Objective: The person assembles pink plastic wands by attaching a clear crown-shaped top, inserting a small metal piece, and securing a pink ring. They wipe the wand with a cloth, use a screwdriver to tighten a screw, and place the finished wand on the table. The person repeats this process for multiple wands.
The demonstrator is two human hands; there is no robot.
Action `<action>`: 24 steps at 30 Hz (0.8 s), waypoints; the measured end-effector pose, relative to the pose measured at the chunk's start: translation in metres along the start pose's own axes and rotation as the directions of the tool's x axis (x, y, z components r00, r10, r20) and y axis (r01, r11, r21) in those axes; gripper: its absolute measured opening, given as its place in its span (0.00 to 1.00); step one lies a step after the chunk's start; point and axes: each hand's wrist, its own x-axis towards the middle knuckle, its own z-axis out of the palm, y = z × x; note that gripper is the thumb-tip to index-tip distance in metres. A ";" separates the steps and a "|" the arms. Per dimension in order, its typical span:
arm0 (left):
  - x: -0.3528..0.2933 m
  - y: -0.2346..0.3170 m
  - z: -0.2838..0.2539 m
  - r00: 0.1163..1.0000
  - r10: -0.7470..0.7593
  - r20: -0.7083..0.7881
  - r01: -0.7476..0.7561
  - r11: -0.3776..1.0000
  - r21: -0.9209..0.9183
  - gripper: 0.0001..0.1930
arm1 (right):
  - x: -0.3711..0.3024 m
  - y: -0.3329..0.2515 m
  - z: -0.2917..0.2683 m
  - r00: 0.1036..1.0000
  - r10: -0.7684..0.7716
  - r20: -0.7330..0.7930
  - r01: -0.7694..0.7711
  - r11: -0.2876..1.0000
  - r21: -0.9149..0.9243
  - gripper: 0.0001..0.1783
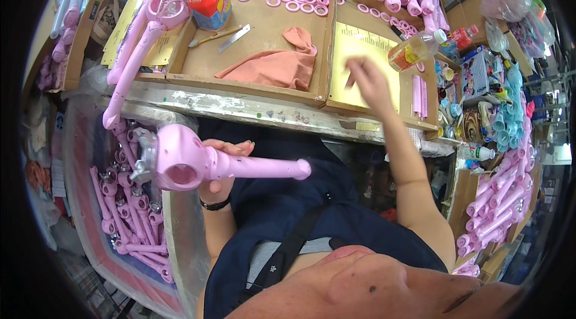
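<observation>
The left grip (217,190) clasps the pink long-handled housing (231,166) left of the frame's centre, its long axis running left to right, while the blurred right grip (373,84), contents unclear, hovers well apart, upper right.

Head-worn, the left of two side-by-side fisheye cameras looks steeply down from close above the left hand (217,190) and lap (273,190), facing over the bench edge (240,105) toward the cardboard trays (240,85) beyond, its wide view bending straight edges toward every side.
</observation>
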 end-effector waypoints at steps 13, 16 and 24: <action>-0.091 0.014 -0.019 0.946 -0.197 -0.259 0.249 0.951 0.182 0.34 | 0.165 0.089 -0.068 0.946 0.266 0.184 -0.038 0.656 -0.754 0.32; -0.108 0.006 -0.029 0.868 -0.105 -0.486 0.214 0.961 0.175 0.35 | 0.147 0.099 -0.061 0.988 0.118 0.099 -0.010 0.693 -0.721 0.31; -0.135 -0.005 -0.025 0.722 -0.050 -0.690 0.274 0.936 0.219 0.36 | 0.111 0.128 -0.034 0.943 -0.332 -0.026 0.172 0.553 -0.815 0.23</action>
